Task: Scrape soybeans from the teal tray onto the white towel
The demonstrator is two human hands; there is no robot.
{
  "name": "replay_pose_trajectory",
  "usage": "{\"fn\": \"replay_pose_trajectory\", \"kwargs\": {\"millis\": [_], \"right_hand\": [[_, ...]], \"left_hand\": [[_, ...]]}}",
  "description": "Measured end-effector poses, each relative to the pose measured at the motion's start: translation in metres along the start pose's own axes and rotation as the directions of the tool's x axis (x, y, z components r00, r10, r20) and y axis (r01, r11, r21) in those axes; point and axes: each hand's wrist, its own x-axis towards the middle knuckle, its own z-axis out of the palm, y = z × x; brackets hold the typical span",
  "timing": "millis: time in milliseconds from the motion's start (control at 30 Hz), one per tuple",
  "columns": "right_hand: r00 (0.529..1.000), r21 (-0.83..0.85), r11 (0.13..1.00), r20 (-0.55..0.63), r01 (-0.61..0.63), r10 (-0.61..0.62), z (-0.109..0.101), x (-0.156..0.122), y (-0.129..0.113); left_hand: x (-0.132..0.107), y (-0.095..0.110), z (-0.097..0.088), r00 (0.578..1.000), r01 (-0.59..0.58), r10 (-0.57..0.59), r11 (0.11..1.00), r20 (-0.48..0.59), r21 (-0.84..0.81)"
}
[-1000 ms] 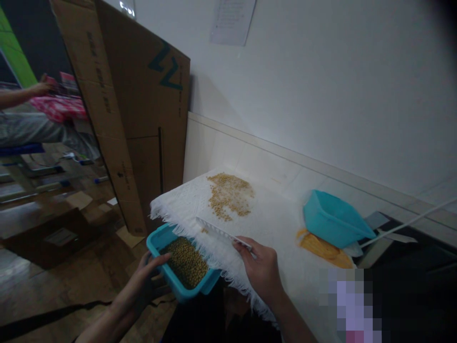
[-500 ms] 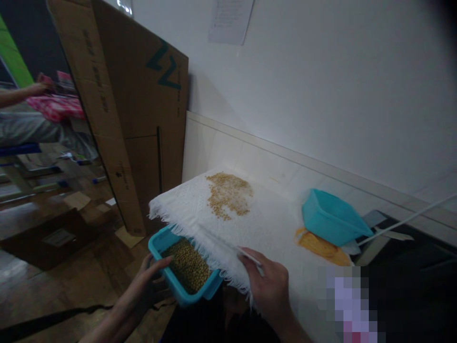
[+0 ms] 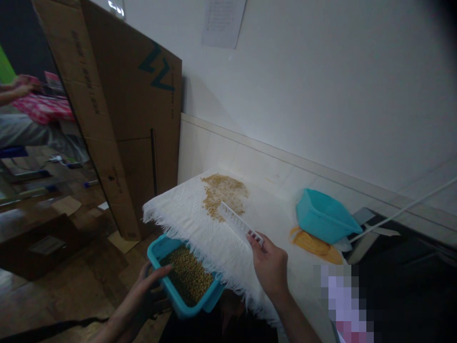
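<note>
My left hand (image 3: pixel 144 290) grips the left side of a turquoise plastic bin (image 3: pixel 185 310), its thumb over the rim. Small tan beans (image 3: pixel 191 278) fill much of the bin, which is held just below the table's front edge. The fringe of a white cloth (image 3: pixel 182 205) overhangs part of it. Pinched in my right hand (image 3: pixel 271 264) is a white slotted plastic strip (image 3: pixel 236 221), held over the cloth. Its far end reaches the near side of a spread of loose beans (image 3: pixel 223 193) lying on the cloth.
A second turquoise basin (image 3: pixel 321 214) stands at the right beside a crumpled orange cloth (image 3: pixel 316 247). A tall cardboard box (image 3: pixel 132 109) rises at the left of the table, and the white wall (image 3: pixel 303 85) is behind. Farther left, another person's hand (image 3: pixel 23 90) shows.
My right hand has lifted the strip from the cloth's fringed front edge and swung it toward the loose beans. My left hand keeps its grip on the bin, which sits slightly lower in view.
</note>
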Motion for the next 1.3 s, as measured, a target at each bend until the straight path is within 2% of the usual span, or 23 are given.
{"fn": "replay_pose_trajectory", "kwargs": {"millis": [133,267,467,667,867,1300], "right_hand": [[1.000,0.029,0.999,-0.017,-0.024,0.025,-0.001,-0.001,-0.001],[0.997,-0.026,0.999,-0.063,-0.038,0.037,-0.001,0.002,0.002],[0.999,-0.039,0.999,0.042,-0.004,0.005,-0.004,-0.002,0.007],[1.000,0.007,1.000,0.019,-0.024,0.024,-0.009,-0.009,-0.007],[1.000,0.049,0.999,0.009,0.006,-0.007,-0.017,-0.015,-0.019],[0.993,0.049,0.993,-0.032,0.112,-0.110,-0.026,-0.024,-0.018]], "left_hand": [[0.000,-0.001,-0.001,1.000,-0.009,0.010,1.000,0.023,-0.009],[0.000,-0.001,-0.002,1.000,-0.010,0.010,1.000,0.029,-0.006],[-0.001,0.000,0.000,1.000,-0.003,0.003,1.000,0.005,-0.012],[-0.002,0.000,0.000,1.000,-0.004,0.004,1.000,0.014,-0.014],[-0.001,-0.001,0.000,1.000,-0.009,0.009,1.000,0.017,-0.014],[0.001,-0.002,-0.001,1.000,-0.015,0.015,1.000,0.017,-0.020]]}}
